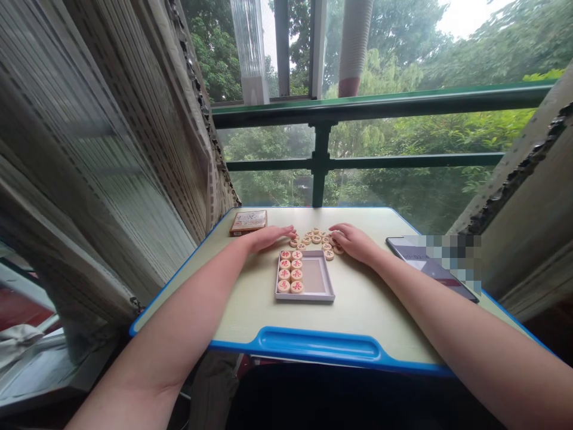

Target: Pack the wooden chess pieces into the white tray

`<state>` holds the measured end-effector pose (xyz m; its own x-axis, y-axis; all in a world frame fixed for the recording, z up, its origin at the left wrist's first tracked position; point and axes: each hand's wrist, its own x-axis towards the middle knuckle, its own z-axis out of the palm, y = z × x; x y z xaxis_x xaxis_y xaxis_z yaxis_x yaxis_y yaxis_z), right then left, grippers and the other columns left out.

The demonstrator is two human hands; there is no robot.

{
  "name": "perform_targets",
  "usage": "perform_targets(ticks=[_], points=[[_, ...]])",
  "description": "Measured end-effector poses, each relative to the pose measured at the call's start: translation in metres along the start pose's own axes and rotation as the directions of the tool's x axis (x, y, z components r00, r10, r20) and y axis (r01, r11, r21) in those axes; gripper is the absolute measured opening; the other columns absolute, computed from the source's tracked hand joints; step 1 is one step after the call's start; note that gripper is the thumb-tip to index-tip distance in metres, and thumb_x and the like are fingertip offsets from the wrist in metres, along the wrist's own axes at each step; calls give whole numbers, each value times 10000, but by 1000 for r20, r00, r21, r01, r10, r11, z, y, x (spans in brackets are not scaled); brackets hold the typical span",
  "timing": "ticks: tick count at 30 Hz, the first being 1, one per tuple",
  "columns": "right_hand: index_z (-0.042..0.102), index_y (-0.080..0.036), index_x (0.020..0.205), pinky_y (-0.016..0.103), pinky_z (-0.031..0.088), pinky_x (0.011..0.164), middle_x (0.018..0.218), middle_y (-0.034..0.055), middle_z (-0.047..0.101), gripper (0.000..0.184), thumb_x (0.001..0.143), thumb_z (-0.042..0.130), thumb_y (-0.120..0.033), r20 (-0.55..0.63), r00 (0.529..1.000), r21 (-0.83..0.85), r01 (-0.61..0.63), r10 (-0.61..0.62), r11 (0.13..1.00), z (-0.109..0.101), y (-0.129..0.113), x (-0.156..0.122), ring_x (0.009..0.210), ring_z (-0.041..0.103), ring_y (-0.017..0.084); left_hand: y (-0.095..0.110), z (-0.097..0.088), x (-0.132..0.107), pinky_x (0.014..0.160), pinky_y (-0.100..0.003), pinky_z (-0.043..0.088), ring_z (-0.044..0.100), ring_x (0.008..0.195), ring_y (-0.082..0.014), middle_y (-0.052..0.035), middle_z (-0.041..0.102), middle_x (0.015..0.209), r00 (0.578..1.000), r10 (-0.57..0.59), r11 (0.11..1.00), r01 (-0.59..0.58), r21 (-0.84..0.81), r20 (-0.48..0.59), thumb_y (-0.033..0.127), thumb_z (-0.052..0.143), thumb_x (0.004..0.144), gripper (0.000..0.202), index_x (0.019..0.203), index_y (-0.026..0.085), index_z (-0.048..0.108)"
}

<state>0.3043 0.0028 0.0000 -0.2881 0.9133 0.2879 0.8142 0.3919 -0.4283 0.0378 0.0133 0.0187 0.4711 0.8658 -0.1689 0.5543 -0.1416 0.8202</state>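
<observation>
A shallow grey tray (pixel 316 292) sits mid-table with several round wooden game pieces (pixel 290 272) stacked in two columns at its left side. Behind it lies a loose cluster of more wooden pieces (pixel 314 237). My left hand (pixel 267 236) lies flat on the table with fingers stretched out, fingertips touching the cluster's left edge. My right hand (pixel 353 240) rests at the cluster's right edge, fingers curled over the nearest pieces.
A flat box lid (pixel 249 221) lies at the table's far left corner. A dark tablet (pixel 427 264) rests at the right. The table (pixel 358 310) has a blue rim and front groove. Curtains hang on both sides; a green railing and window stand behind.
</observation>
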Motion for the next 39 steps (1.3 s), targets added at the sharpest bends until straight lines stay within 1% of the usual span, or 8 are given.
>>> perform_targets(ticks=[2,6,13,24,30,35,37,39], points=[[627,-158,1057,298,385,918,1119,98,619,337,859,395,-300,26,999,-45,-20,21,999,1,2,2,1035,543,205,-1,0,0,1107,-372,66,245,1333,-250,19,386,1395,1000,3,1000,-3,1,-2,652,366,762,548,1029,277,664],[649,-171,1037,292,380,923,1105,81,635,329,841,404,-274,81,996,-67,50,-44,996,1,4,3,1033,543,204,-2,0,1,1107,-367,61,255,1330,-238,20,389,1394,1000,10,1000,-10,-1,-1,654,361,762,551,1036,279,658],[647,-182,1056,318,379,931,1117,82,631,354,866,391,-335,82,995,-53,55,-50,997,1,2,1,1047,537,215,3,3,-3,1091,-354,112,339,1285,-258,-1,438,1358,997,-1,996,8,86,-75,656,379,751,560,1051,272,655],[639,-175,1066,302,389,926,1125,82,628,327,849,417,-276,94,995,-40,37,-34,999,1,5,3,1052,542,205,2,4,-4,1082,-325,150,359,1273,-242,17,460,1340,995,44,992,-33,123,-90,638,348,773,554,1076,282,644],[628,-168,1079,276,404,894,1129,80,627,386,786,383,-115,-31,995,-75,-94,92,993,-1,9,3,1024,559,192,3,3,-5,1088,-322,137,341,1286,-236,21,464,1338,994,56,988,-42,148,-92,587,357,791,506,1071,282,647],[640,-163,1052,270,437,794,1056,81,660,425,689,448,-55,-67,965,-135,-261,254,956,-8,11,-4,955,585,212,-2,5,0,1097,-336,140,343,1283,-226,11,527,1284,987,141,982,-130,134,-77,494,374,809,431,1014,264,675],[633,-172,1063,256,443,744,1025,73,671,441,676,464,-45,-53,955,-138,-297,292,945,-13,9,-8,910,600,202,-9,8,5,1094,-347,169,375,1260,-233,-17,565,1242,980,152,988,-146,51,-132,475,398,796,417,965,229,691],[632,-169,1063,246,442,714,988,74,682,444,671,471,-37,-21,952,-145,-306,306,941,-17,8,-10,876,609,194,-18,10,11,1049,-363,281,481,1163,-241,-69,603,1183,959,115,977,-157,-144,-259,481,384,789,449,916,178,690]])
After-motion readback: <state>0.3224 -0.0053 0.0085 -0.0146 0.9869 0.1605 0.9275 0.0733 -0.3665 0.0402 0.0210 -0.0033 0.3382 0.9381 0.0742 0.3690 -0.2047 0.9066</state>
